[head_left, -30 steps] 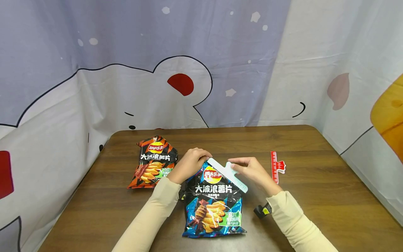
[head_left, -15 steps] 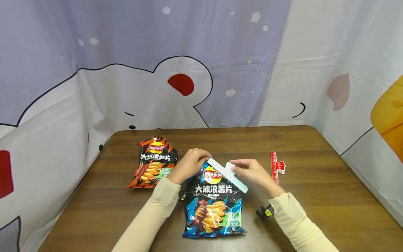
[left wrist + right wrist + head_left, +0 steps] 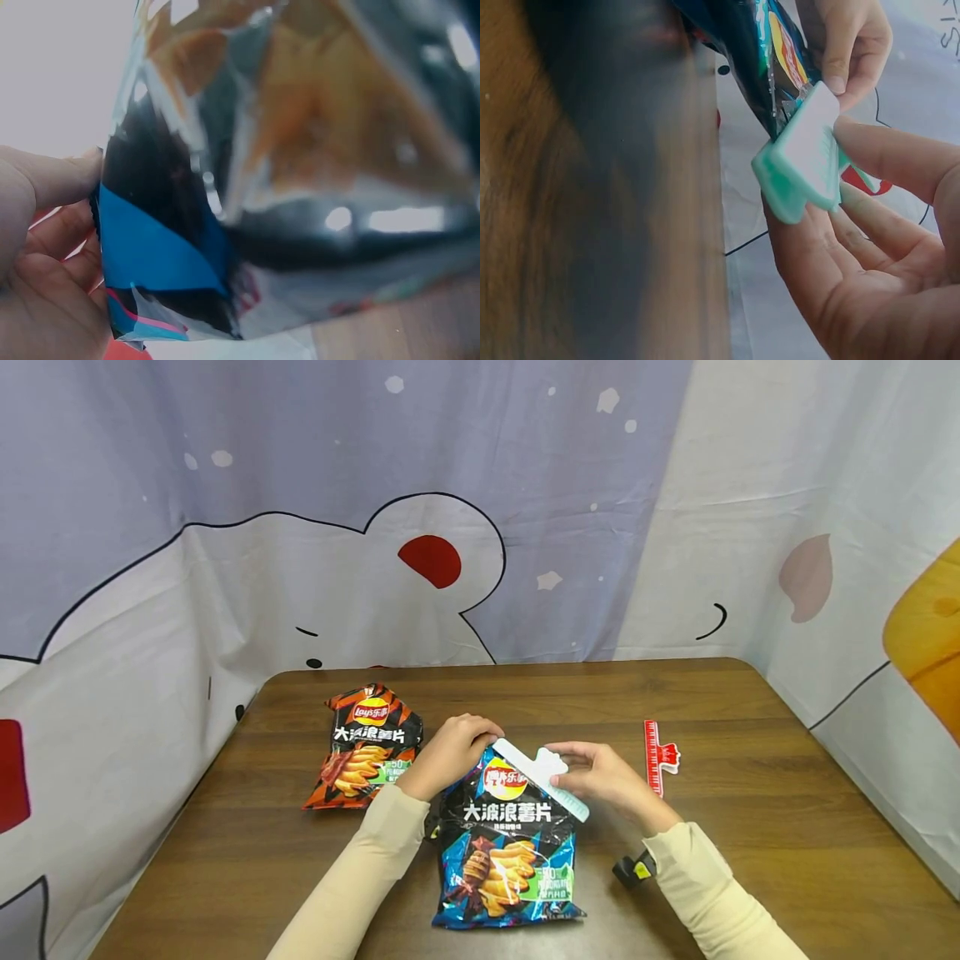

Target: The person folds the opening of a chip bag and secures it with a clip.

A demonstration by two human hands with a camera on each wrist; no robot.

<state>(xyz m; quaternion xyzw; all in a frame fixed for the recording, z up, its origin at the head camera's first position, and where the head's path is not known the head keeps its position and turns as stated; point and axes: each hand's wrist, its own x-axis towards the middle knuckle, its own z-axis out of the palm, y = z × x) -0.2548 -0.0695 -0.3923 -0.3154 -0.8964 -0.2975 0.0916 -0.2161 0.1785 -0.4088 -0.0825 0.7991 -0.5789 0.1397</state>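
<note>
The left hand (image 3: 450,752) pinches the top corner of the blue chip bag (image 3: 508,839) near the counter's (image 3: 750,827) middle; the right hand (image 3: 611,777) grasps the pale clip (image 3: 542,777) on its top edge. The bag seems light, crinkly and slippery, so it is best held at the seam.

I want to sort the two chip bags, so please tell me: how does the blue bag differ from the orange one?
The blue bag has a white-green clip across its top; the orange bag has none. The left hand holds the blue bag's top corner and the right hand pinches the clip; the orange bag lies untouched. Both carry the same brand logo and rest on the table.
</note>
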